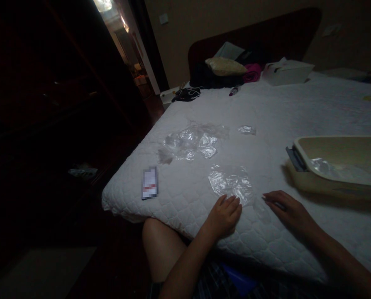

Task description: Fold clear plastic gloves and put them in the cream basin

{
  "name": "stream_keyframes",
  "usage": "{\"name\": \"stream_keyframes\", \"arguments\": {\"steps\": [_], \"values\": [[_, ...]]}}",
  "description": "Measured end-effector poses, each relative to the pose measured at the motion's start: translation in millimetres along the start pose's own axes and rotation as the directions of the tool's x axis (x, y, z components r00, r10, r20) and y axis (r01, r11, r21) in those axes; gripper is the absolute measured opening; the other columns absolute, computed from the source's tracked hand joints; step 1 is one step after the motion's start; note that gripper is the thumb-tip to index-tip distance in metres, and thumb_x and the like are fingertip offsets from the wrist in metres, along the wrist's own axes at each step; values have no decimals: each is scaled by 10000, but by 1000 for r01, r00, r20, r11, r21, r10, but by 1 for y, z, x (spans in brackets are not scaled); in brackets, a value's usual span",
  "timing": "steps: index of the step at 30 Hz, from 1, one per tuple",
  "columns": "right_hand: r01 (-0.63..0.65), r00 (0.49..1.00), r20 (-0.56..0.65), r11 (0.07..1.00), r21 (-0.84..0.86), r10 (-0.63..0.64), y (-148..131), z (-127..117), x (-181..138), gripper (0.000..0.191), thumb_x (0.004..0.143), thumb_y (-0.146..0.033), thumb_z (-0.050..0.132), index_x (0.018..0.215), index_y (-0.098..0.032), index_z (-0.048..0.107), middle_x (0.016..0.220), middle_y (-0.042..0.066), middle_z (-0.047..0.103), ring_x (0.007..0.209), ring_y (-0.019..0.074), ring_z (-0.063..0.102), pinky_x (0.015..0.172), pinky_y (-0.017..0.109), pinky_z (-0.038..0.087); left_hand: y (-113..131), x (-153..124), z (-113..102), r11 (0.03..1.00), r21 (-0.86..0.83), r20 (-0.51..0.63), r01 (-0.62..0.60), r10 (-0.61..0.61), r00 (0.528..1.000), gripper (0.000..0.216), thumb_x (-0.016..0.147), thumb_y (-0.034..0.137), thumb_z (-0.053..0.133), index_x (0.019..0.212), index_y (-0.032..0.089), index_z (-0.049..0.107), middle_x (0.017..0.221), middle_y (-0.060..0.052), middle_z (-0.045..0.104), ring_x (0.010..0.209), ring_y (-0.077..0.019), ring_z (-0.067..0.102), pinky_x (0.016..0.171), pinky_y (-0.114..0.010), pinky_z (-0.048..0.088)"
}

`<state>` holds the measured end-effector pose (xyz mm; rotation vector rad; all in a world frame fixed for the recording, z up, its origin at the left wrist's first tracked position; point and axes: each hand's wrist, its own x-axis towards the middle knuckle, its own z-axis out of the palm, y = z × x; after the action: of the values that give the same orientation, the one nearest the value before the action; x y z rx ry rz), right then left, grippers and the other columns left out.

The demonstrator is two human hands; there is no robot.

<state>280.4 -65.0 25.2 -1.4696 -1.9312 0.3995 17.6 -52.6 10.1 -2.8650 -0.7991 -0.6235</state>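
A clear plastic bag (231,183) lies flat on the white quilted bed (297,116) near its front edge. My left hand (223,215) rests palm down just below the bag, fingers together and stretched out, their tips touching its near edge. My right hand (287,209) lies flat to the right of the bag, fingers extended toward it, touching the thin plastic at its lower right. Neither hand grips anything.
A heap of crumpled clear plastic bags (191,142) lies farther back, with a small scrap (247,130) to its right. A small packet (150,182) sits near the bed's left corner. A beige bin (338,166) lies at right. Clothes and a white box (286,71) stand by the headboard.
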Motion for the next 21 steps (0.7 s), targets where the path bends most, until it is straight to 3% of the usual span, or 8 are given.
{"name": "stream_keyframes", "arguments": {"steps": [8,21], "values": [[148,987,77,987,-55,-143,-2,9,2,250,861,-381,496,976,-236,665,957,72,649,880,201,615,798,368,506,0,2,-3,1000,-28,55,8,-7,998,425,814,215,426,1217,92,484,1294,-130,512,1261,-248,399,1078,-448,265],[180,981,80,983,-39,-177,-3,7,1,220,858,-348,495,910,-238,679,918,72,656,853,200,620,764,363,516,-1,3,-2,1000,-24,65,13,-11,998,406,812,210,443,1198,100,500,1287,-140,516,1255,-249,406,1066,-462,279]]}}
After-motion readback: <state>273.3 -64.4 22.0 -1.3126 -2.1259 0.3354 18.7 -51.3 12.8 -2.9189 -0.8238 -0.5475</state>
